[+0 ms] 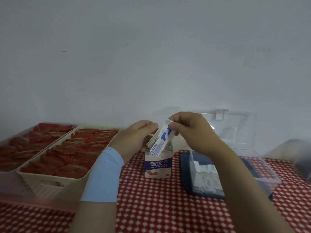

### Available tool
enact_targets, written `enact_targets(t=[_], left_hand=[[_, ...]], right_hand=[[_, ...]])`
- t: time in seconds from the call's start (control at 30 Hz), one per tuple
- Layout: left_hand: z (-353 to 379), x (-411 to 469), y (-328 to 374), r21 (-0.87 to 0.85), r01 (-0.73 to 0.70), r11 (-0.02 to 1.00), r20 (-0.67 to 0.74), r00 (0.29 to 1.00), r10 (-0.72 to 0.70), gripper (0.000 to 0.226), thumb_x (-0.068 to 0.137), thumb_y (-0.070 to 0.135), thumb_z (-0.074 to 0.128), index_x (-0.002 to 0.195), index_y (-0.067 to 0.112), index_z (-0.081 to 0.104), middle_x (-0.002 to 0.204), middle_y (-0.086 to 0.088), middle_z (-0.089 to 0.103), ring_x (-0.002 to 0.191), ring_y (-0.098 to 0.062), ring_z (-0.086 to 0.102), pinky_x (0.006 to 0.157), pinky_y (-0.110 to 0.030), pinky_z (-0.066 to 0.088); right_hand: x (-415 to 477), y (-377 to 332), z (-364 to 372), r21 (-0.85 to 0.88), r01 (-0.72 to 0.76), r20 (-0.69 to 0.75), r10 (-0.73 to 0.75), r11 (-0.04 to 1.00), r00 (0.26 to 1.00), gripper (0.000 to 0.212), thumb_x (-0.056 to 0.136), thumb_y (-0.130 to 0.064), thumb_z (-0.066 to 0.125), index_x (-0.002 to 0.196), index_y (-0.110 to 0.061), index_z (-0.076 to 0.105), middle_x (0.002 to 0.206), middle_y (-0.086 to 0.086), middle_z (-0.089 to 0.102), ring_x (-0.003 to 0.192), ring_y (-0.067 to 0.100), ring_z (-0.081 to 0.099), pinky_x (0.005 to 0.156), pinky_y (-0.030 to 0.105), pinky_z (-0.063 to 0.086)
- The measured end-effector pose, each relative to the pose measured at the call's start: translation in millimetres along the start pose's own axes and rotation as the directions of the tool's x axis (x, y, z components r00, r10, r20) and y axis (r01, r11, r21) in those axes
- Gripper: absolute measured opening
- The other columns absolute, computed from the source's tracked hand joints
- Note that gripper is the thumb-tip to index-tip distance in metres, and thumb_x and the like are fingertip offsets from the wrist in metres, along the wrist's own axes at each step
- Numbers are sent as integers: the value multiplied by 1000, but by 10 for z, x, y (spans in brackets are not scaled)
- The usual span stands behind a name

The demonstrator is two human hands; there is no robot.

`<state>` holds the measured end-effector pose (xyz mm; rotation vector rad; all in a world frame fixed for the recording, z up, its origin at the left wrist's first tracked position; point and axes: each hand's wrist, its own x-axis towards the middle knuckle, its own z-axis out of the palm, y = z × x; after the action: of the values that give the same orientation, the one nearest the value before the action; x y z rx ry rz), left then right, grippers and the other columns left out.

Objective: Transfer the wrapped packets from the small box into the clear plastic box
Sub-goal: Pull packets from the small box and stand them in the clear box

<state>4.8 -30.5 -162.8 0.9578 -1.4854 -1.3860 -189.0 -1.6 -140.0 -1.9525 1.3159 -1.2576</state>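
Withdrawal is the step: fingers of the right hand (pixel 190 132) pinch one wrapped packet (pixel 160 142) by its top just above the small box (pixel 158 165), left hand (pixel 134 137) fingers curled round the stack (pixel 151 140) beside it. Next it likely needs carrying right into the clear plastic box (pixel 262 172)

— Where does the small box (pixel 158 165) stand?
— On the table (pixel 159 207), with two baskets (pixel 42 184) of sachets (pixel 75 153) to its left and the clear plastic box (pixel 269 174) to its right.
— And the packets?
— A bundle of packets (pixel 159 142) is above the small box, between the left hand (pixel 134 137) and the right hand (pixel 193 132). Loose packets (pixel 208 180) lie inside the clear plastic box.
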Motion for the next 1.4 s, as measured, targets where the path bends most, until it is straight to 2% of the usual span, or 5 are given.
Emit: enact_targets(t=[0.27,0.63,0.93,1.2,1.4], left_hand=[[129,-178,20,-373,148,916,274,961,-44,35,97,20,48,122,0,61,104,-19,72,89,-28,70,75,-39,61],[191,-175,14,-420,156,894,228,972,-63,31,81,21,58,107,4,58,76,-11,70,60,-20,69,51,-29,56],[185,-150,12,-437,97,894,142,989,-38,53,81,25,60,127,-2,55,98,-18,69,77,-23,71,62,-32,61],[130,-105,17,-468,78,880,27,997,-74,58,85,28,64,133,-4,53,120,-13,71,93,-31,73,73,-41,63],[171,-134,32,-457,91,885,116,992,-42,66,84,26,63,137,-9,44,131,-18,64,98,-32,71,70,-36,62]], right_hand=[[-39,-14,68,199,-4,57,-8,980,998,19,99,-7,58,89,-15,71,80,-5,74,69,3,65,67,18,50],[-90,-79,95,266,17,81,-40,964,996,22,99,-6,58,111,-19,70,90,5,71,78,4,69,64,17,54],[-36,-60,195,173,37,-31,-32,984,999,38,91,-17,71,125,-32,61,99,-12,68,90,8,68,72,22,58],[-138,-104,230,-57,88,165,-77,995,983,60,58,-27,96,100,-34,54,134,-26,46,120,-13,47,88,6,42],[-102,-26,307,-52,175,82,-170,983,982,49,65,-23,93,92,-24,52,121,-16,53,103,7,63,80,26,59]])
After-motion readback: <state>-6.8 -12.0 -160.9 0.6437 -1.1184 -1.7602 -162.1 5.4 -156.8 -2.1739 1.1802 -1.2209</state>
